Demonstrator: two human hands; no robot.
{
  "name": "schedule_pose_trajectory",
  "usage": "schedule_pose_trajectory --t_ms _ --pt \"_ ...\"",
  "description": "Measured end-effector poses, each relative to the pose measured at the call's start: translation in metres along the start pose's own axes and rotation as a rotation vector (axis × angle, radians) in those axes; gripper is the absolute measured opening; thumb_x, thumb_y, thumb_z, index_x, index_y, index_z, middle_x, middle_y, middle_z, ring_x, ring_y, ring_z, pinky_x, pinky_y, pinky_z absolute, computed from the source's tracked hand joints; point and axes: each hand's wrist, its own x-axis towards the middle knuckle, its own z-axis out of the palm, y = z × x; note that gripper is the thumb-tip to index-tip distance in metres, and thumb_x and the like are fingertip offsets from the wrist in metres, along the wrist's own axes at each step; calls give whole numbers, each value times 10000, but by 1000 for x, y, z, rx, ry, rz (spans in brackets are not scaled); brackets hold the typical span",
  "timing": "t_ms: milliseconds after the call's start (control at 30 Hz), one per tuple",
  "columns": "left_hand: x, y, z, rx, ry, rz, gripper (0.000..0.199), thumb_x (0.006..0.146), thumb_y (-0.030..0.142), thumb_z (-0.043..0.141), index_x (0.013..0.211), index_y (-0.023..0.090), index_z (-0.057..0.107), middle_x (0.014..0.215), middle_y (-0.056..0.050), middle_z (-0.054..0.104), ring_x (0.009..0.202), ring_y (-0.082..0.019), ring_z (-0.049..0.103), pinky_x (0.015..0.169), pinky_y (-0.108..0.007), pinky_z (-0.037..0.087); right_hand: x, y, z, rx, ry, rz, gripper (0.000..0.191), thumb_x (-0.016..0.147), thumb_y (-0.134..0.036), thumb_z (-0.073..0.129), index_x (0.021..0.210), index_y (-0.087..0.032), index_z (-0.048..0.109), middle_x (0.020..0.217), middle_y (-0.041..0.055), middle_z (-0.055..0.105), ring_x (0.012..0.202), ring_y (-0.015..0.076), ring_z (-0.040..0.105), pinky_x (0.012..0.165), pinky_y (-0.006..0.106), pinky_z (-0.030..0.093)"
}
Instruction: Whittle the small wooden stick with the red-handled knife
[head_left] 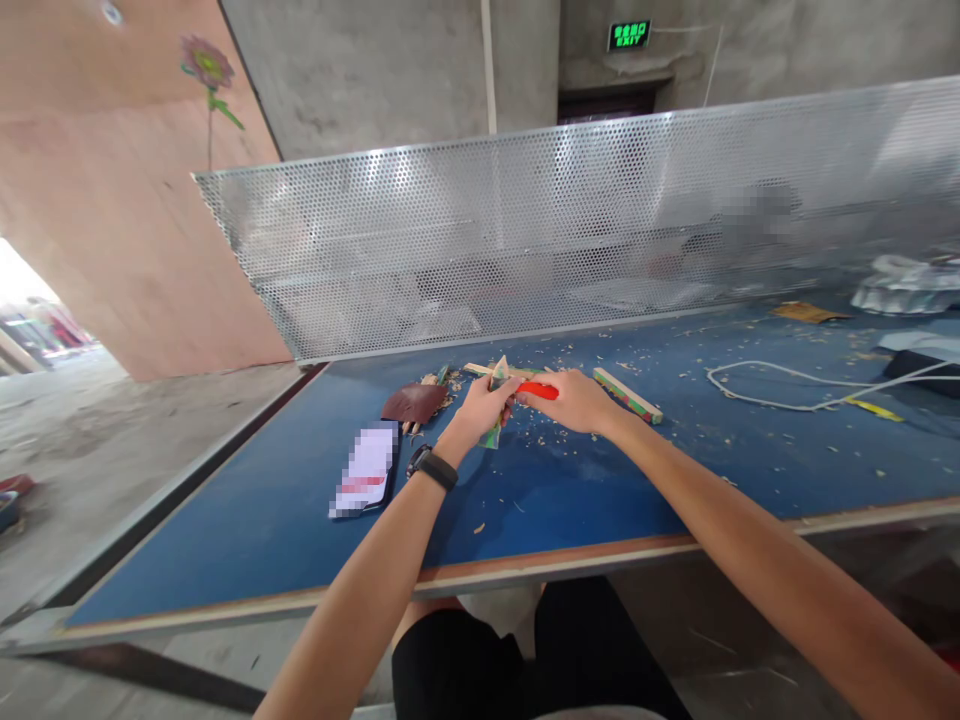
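Both hands meet over the blue table. My left hand point(484, 405), with a dark watch on its wrist, is closed around a small wood piece point(491, 437) with green patches, whose pale pointed end sticks up above the fingers. My right hand point(576, 400) grips the red handle point(541, 391) of a small tool; its tip lies by the left thumb and is hard to make out. Pale shavings are scattered beneath and around both hands. A wooden strip point(628, 394) with green and red sides lies just right of my right hand.
A phone point(365, 470) and a brown leaf-shaped piece point(415, 403) lie at left. A perforated metal screen point(480, 250) stands along the back edge. At right are a white cable point(780, 405), a yellow object point(875, 410) and a plastic bundle point(904, 287).
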Motion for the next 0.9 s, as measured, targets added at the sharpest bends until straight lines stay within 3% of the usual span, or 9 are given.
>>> schedule_pose_trajectory --t_ms 233,400,533,700,900 --pt "1 0 5 -177 -58 13 323 1013 449 665 848 201 540 618 40 534 484 -75 491 495 -228 418 1 2 5 57 3 49 628 999 -764 453 1160 -295 837 787 63 759 715 247 673 643 336 399" --pt "-4 8 2 10 -56 17 386 1018 517 645 811 225 500 525 51 499 409 -89 471 439 -244 379 0 6 5 116 -30 54 692 993 -796 447 1135 -243 839 693 52 709 673 238 641 625 340 380" --pt "-1 2 -1 119 -83 15 443 1014 598 607 805 228 484 526 51 510 407 -102 498 442 -250 410 -1 7 3 166 -72 12 675 1015 -759 444 1151 -221 828 674 38 687 644 221 603 642 346 388" --pt "4 -10 -4 160 -88 39 470 1006 672 572 896 219 513 591 52 532 433 -103 515 445 -250 424 -1 7 2 146 -75 5 622 1017 -726 467 1073 -214 816 727 58 714 680 230 619 662 359 405" --pt "-3 0 -2 146 -74 -20 442 1028 616 580 859 211 523 582 42 531 443 -93 498 459 -244 421 1 9 5 138 -82 -40 638 1026 -739 422 921 -229 789 776 79 734 707 239 630 656 352 411"
